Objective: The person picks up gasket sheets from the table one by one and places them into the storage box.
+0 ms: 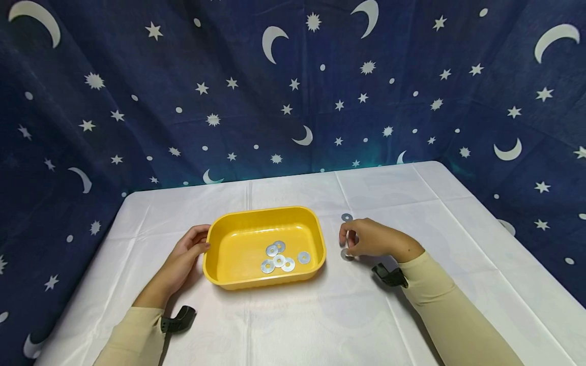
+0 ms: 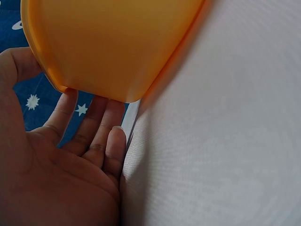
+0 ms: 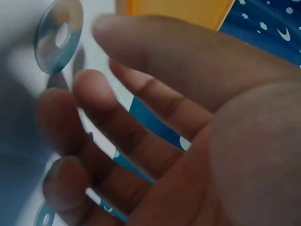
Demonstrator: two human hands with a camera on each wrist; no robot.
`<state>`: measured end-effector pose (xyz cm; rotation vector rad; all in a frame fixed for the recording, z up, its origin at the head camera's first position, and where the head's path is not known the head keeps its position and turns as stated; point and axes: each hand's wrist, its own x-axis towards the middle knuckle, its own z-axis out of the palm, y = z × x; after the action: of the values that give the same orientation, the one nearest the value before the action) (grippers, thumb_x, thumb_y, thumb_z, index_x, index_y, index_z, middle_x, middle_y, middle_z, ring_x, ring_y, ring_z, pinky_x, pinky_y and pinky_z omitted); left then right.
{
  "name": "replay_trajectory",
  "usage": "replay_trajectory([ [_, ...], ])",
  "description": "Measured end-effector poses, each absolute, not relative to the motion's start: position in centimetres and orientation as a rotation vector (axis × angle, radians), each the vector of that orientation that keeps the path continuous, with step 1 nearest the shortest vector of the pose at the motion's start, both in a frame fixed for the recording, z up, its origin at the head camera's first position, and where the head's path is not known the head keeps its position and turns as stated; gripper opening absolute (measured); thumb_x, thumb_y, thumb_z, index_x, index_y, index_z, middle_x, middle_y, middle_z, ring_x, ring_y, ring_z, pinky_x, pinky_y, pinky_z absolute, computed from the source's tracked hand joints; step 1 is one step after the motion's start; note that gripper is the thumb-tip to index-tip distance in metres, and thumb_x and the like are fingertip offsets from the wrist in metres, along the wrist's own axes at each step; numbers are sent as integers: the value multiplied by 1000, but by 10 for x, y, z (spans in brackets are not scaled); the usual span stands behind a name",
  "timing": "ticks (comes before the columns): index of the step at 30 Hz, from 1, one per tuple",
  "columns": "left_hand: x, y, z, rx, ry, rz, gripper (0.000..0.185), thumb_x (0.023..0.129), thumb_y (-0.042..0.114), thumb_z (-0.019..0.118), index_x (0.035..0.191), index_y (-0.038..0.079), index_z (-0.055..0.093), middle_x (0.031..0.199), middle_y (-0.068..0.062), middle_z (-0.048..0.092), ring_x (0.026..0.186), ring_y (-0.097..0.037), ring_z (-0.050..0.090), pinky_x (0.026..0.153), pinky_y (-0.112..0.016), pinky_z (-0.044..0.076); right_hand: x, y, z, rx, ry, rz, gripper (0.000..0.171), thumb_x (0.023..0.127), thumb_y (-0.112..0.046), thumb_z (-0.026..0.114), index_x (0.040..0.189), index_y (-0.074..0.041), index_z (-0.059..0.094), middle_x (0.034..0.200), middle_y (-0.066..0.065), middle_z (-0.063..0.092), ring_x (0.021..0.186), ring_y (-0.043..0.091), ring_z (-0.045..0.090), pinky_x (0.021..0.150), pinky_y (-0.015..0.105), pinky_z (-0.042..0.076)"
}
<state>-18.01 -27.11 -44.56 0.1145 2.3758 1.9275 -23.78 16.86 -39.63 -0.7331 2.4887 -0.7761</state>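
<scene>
A yellow plastic tray [image 1: 220,274] stands on the table, with several flat metal washers [image 1: 279,261] lying on its floor, some overlapping. My left hand [image 1: 180,256] holds the tray's left end. Its thumb is at the rim, and the fingers touch the outer wall [image 2: 108,56] in the left wrist view. To the right of the tray, my right hand [image 1: 373,238] hovers with bent fingers over a washer [image 1: 346,254] on the cloth. The right wrist view shows a gap between the thumb tip and that washer [image 3: 59,35]. Another washer [image 1: 347,217] lies just beyond the fingers.
White cloth [image 1: 320,325] with fold creases covers the table. A dark blue curtain [image 1: 256,91] with moons and stars hangs behind and at both sides. Each wrist carries a black strap mount [image 1: 178,320].
</scene>
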Motion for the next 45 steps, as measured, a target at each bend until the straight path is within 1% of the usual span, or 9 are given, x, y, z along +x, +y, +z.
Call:
replay_trajectory([
  [7, -180, -271, -445, 110, 2373, 1924, 44, 100, 7, 45, 142, -4, 38, 133, -6, 50, 114, -2, 51, 96, -5, 41, -235, 169, -398, -738, 2468, -675, 21, 76, -2, 76, 90, -10, 62, 70, -1, 55, 64, 11, 51, 59, 23, 44],
  [18, -180, -271, -444, 89, 2378, 1910, 45, 101, 8, 46, 143, -3, 37, 138, -13, 46, 114, -1, 50, 96, -4, 40, -236, 166, -400, -661, 2494, -615, 25, 76, -4, 77, 90, -11, 58, 73, 0, 52, 67, 13, 49, 62, 25, 41],
  [22, -179, -271, -444, 91, 2381, 1909, 44, 100, 8, 46, 142, -3, 38, 138, -14, 47, 114, -1, 50, 96, -4, 40, -237, 165, -402, -705, 2496, -615, 28, 75, -2, 78, 91, -10, 56, 75, 1, 52, 70, 13, 49, 64, 25, 42],
  [24, -180, -271, -445, 93, 2385, 1904, 44, 100, 8, 47, 142, -2, 38, 137, -11, 48, 114, -1, 51, 96, -4, 40, -236, 164, -403, -741, 2497, -619, 29, 75, -1, 78, 91, -11, 55, 76, 1, 51, 71, 13, 49, 65, 25, 41],
  [29, -180, -271, -445, 99, 2386, 1902, 44, 100, 9, 47, 142, -2, 38, 135, -7, 50, 113, -1, 51, 95, -4, 40, -235, 164, -401, -789, 2497, -625, 27, 80, -1, 75, 91, -12, 53, 75, 0, 51, 70, 12, 49, 63, 24, 40],
  [35, -180, -270, -444, 95, 2385, 1900, 44, 100, 9, 47, 142, -2, 38, 139, -15, 47, 114, -1, 50, 96, -4, 40, -233, 163, -399, -800, 2501, -645, 22, 86, 2, 69, 91, -13, 54, 76, -1, 53, 71, 12, 49, 64, 24, 41],
  [38, -179, -270, -443, 84, 2383, 1900, 44, 100, 8, 46, 142, -2, 38, 140, -17, 46, 114, -1, 50, 95, -4, 39, -233, 162, -398, -822, 2510, -649, 20, 88, 3, 66, 92, -13, 55, 78, -1, 54, 72, 12, 50, 65, 25, 42],
  [40, -179, -271, -443, 85, 2385, 1898, 44, 100, 9, 46, 143, -2, 38, 140, -15, 46, 114, -1, 50, 96, -4, 39, -233, 162, -397, -825, 2521, -656, 19, 89, 3, 64, 93, -13, 56, 78, 0, 55, 73, 12, 50, 65, 25, 43],
  [45, -179, -271, -444, 95, 2390, 1902, 44, 100, 8, 47, 142, -2, 39, 133, -5, 50, 113, -1, 51, 95, -4, 40, -233, 160, -393, -823, 2561, -708, 17, 91, 3, 61, 95, -13, 56, 83, 1, 58, 74, 14, 51, 66, 26, 45],
])
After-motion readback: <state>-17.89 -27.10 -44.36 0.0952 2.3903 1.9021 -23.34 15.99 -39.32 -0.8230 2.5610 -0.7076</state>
